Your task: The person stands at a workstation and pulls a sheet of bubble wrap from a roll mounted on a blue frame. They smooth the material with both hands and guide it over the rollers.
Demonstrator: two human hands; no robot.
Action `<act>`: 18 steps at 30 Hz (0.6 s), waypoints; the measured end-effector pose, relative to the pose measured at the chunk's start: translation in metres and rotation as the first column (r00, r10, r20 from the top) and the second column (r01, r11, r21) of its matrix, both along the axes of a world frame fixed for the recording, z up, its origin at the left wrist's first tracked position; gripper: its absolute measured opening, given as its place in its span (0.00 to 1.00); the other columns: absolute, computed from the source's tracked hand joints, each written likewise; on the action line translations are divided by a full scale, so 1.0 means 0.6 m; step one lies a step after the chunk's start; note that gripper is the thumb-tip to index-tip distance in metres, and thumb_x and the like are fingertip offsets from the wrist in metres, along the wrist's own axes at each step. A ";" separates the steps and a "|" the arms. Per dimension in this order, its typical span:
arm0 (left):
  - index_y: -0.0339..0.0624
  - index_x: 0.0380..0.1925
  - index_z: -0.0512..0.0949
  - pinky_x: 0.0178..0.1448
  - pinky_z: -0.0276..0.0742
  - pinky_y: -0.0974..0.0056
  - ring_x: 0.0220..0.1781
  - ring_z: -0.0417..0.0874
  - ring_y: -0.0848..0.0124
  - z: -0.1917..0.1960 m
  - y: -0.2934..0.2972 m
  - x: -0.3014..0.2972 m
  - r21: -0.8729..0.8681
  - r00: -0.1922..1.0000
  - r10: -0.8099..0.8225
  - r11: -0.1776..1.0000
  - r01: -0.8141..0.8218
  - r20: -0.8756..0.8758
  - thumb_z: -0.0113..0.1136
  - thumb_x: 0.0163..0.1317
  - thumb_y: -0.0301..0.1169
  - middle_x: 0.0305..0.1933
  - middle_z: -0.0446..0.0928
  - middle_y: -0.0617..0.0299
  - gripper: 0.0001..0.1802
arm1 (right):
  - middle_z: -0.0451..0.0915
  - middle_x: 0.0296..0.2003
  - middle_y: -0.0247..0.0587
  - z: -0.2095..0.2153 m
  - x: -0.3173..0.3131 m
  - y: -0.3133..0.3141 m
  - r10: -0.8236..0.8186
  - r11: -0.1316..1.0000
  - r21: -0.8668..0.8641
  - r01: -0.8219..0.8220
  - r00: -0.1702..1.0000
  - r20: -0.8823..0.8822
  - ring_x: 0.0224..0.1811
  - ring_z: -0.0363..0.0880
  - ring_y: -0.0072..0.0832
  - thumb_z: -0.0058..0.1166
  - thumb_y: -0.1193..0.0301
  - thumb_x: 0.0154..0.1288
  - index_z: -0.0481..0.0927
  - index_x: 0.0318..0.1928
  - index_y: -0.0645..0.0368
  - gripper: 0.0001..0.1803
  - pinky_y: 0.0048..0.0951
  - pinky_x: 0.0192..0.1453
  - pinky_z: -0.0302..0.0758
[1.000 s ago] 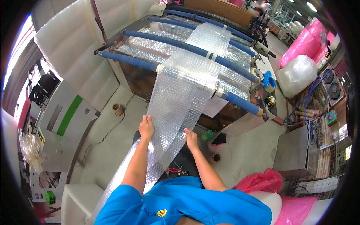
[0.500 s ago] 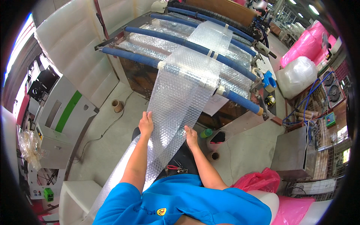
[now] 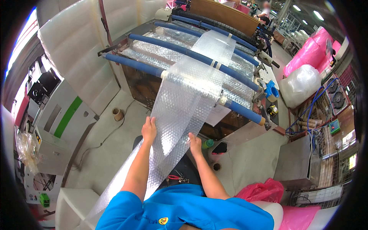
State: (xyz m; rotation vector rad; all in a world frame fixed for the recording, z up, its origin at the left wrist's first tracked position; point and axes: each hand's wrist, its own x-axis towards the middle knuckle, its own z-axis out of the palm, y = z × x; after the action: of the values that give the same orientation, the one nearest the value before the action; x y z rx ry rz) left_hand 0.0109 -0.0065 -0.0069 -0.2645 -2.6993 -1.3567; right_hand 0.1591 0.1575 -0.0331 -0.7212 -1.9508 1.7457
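Observation:
A long strip of clear bubble wrap (image 3: 172, 115) comes down over the front blue roller (image 3: 132, 64) of a machine. It slants past my body toward the lower left. My left hand (image 3: 149, 130) holds the strip's left edge, fingers closed at the rim. At the right edge, a little lower, my right hand (image 3: 195, 145) pinches the film with its thumb on top; the other fingers are partly hidden. Between the two hands the film is stretched and shiny.
More blue rollers (image 3: 168, 45) cross the machine behind. Tape rolls (image 3: 271, 92) lie on its right side. A green bottle (image 3: 207, 143) and a cardboard tube (image 3: 117, 114) stand on the floor. Pink film (image 3: 264, 190) is bundled at my right, a grey cabinet (image 3: 69, 126) at left.
My view has shifted slightly. Both hands keep their hold on the bubble wrap's edges, in nearly the same places.

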 end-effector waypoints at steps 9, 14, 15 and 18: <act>0.45 0.36 0.65 0.36 0.65 0.48 0.35 0.72 0.44 0.103 0.098 -0.082 0.085 0.999 -0.050 0.995 0.052 -0.019 0.34 0.58 0.53 0.29 0.73 0.42 0.23 | 0.68 0.17 0.30 0.114 -0.075 0.108 -0.029 0.999 0.039 0.033 0.993 -0.116 0.22 0.64 0.18 0.47 0.52 0.56 0.70 0.17 0.59 0.23 0.22 0.28 0.62; 0.46 0.40 0.65 0.40 0.67 0.52 0.38 0.74 0.48 0.182 0.109 -0.096 0.079 0.998 -0.064 0.995 0.063 0.008 0.41 0.53 0.57 0.33 0.74 0.45 0.27 | 0.73 0.20 0.33 0.222 -0.094 0.114 -0.041 0.999 -0.032 0.038 0.995 -0.094 0.24 0.67 0.20 0.49 0.53 0.54 0.75 0.23 0.62 0.22 0.23 0.31 0.63; 0.47 0.41 0.65 0.41 0.67 0.53 0.39 0.74 0.49 0.186 0.105 -0.095 0.070 0.996 -0.084 0.994 0.081 0.029 0.43 0.51 0.58 0.34 0.74 0.46 0.28 | 0.74 0.22 0.35 0.221 -0.092 0.109 -0.048 0.998 -0.050 0.044 0.996 -0.078 0.26 0.68 0.20 0.49 0.53 0.55 0.76 0.26 0.62 0.22 0.23 0.33 0.64; 0.47 0.43 0.65 0.44 0.67 0.56 0.42 0.74 0.53 0.165 0.081 -0.078 -0.002 0.983 -0.140 0.990 0.141 0.121 0.50 0.44 0.60 0.38 0.74 0.48 0.34 | 0.77 0.29 0.38 0.169 -0.086 0.102 -0.025 0.998 -0.064 0.023 0.999 -0.021 0.30 0.72 0.23 0.49 0.56 0.55 0.77 0.35 0.64 0.21 0.23 0.39 0.66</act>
State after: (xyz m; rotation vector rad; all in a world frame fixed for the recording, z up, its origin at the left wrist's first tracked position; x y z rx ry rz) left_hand -0.0359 0.0420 0.0923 -0.3941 -2.8356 -1.4395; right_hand 0.1074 0.2186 0.0681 -0.7415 -1.8728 1.8006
